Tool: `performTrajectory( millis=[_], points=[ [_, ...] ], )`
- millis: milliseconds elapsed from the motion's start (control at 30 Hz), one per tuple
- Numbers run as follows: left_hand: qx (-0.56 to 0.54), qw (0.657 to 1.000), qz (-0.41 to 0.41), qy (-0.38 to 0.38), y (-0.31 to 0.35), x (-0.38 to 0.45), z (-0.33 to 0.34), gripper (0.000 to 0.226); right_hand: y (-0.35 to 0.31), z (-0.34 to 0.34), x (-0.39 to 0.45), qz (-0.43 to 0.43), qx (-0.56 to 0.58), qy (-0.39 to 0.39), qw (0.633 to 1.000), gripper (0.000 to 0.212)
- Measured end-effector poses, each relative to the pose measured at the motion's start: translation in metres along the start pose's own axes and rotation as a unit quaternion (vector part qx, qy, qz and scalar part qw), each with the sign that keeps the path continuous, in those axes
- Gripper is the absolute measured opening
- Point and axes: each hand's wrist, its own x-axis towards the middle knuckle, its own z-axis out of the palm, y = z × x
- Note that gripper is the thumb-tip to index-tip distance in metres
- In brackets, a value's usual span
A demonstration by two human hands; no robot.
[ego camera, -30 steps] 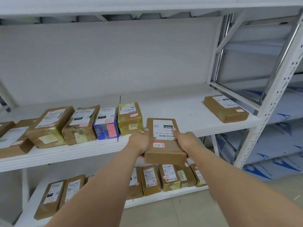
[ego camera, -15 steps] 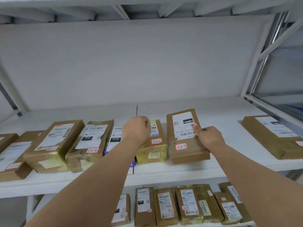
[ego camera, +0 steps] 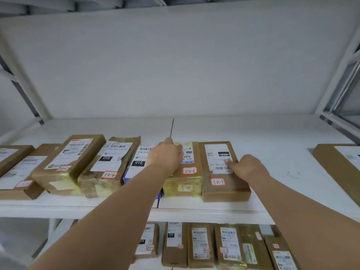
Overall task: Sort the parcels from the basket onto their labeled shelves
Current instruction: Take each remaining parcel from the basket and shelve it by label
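While the right hand [ego camera: 248, 168] rests its fingers flat on the label of the parcel [ego camera: 224, 172] marked 3-2-7, and the left hand [ego camera: 165, 157] lies with fingers loosely curled on the yellow-taped parcel [ego camera: 184, 170] touching it on the left, a sideways push from either grip could skew the row. The parcel's front edge lies near the shelf [ego camera: 214, 209] lip below the right wrist, so a dragging withdrawal could tip it off. Count: seven parcels in the row under the hands, one more far right of the right grip, about seven on the lower shelf [ego camera: 148, 264]; no basket in view.
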Motion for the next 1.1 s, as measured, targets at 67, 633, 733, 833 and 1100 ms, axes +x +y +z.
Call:
performTrajectory(
  millis=[67, 633, 733, 833, 1100],
  points=[
    [0.035, 0.999, -0.011, -0.017, 0.006, -0.001, -0.005, 0.035, -0.005, -0.007, -0.005, -0.017, -0.032, 0.023, 0.999, 0.047],
    [0.01, 0.976, -0.216, 0.036, -0.106, -0.199, -0.061, 0.038, -0.158, 0.029, -0.162, -0.4, -0.012, 0.008, 0.916, 0.021],
    [0.021, 0.961, -0.273, 0.028, -0.161, -0.266, -0.068, 0.038, -0.209, 0.068, -0.23, -0.479, -0.03, -0.041, 0.876, 0.026],
    [0.024, 0.941, -0.335, 0.026, -0.22, -0.341, -0.072, 0.038, -0.256, 0.112, -0.304, -0.54, -0.032, -0.086, 0.837, 0.026],
    [0.043, 0.879, -0.474, -0.021, -0.364, -0.577, -0.069, 0.038, -0.341, 0.266, -0.53, -0.643, -0.067, -0.232, 0.727, 0.033]
  ],
)
